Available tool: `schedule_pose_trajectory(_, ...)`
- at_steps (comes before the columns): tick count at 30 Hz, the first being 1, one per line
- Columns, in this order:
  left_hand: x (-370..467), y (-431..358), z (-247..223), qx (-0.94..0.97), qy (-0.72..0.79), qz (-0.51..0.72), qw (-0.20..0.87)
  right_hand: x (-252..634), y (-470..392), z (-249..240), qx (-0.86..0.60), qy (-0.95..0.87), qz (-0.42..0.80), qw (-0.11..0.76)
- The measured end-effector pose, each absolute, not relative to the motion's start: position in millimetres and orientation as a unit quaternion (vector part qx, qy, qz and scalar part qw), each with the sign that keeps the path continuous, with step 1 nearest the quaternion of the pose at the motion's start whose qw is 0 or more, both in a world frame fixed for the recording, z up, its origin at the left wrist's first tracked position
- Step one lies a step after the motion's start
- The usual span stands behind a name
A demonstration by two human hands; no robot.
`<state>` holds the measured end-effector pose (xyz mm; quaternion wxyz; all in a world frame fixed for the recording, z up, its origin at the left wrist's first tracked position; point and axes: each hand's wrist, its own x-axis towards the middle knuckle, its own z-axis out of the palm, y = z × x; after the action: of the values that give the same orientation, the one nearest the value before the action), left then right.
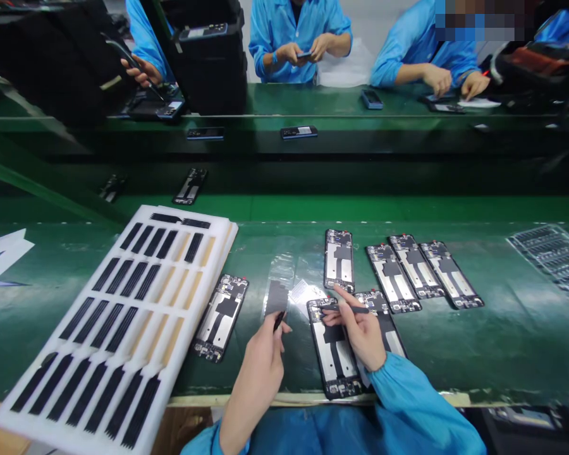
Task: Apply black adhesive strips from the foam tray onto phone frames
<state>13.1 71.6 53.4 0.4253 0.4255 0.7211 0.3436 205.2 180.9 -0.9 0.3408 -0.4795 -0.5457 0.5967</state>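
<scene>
My right hand (364, 332) pinches a pair of black tweezers (358, 309), whose tip lies over the upper part of an open phone body (332, 360) near the table's front edge. A second phone body (392, 335) is partly hidden behind that hand. Left of it, my left hand (264, 357) is closed on a small dark piece (279, 320) that I cannot identify. Just beyond those fingers is a grey sheet (277, 297) on clear film. A white label-like sheet (306, 294) lies between the hands. Another phone body (339, 259) lies just beyond my right hand.
A white foam tray (171, 335) with slots of black flat strips stands at left, beside a single phone body (220, 319). Several phone bodies (415, 265) lie at right, before a clear patterned sheet (550, 253). Co-workers in blue (298, 38) handle phones across the raised green shelf (275, 101).
</scene>
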Motion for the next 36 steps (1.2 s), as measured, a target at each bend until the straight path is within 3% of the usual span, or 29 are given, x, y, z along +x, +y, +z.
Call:
schedule_pose_trajectory(7,15.6,69.5,53.4,0.427,0.722,0.314,0.445,205.4,179.8,-1.0,-0.487,-0.551,0.588,0.337)
schedule_pose_trajectory(17,15.8,59.1,39.3,0.524,0.723,0.297,0.339,193.5,173.8,2.5,-0.524,-0.518,0.573,0.358)
schedule_pose_trajectory(23,27.4,49.7,37.1,0.676,0.639,0.276,0.24,215.6,169.4,37.3,-0.533,-0.304,0.587,0.527)
schedule_pose_trajectory(25,37.1,46.1,36.4,0.727,0.605,0.262,0.192,237.8,164.2,57.3,-0.51,-0.276,0.611,0.539)
schedule_pose_trajectory(30,70.0,41.1,30.7,0.812,0.538,0.191,0.121,291.0,127.2,71.4,-0.525,-0.395,0.625,0.423)
schedule_pose_trajectory(36,95.1,41.7,22.5,0.842,0.515,0.131,0.092,312.5,66.9,25.9,-0.547,-0.709,0.381,0.231)
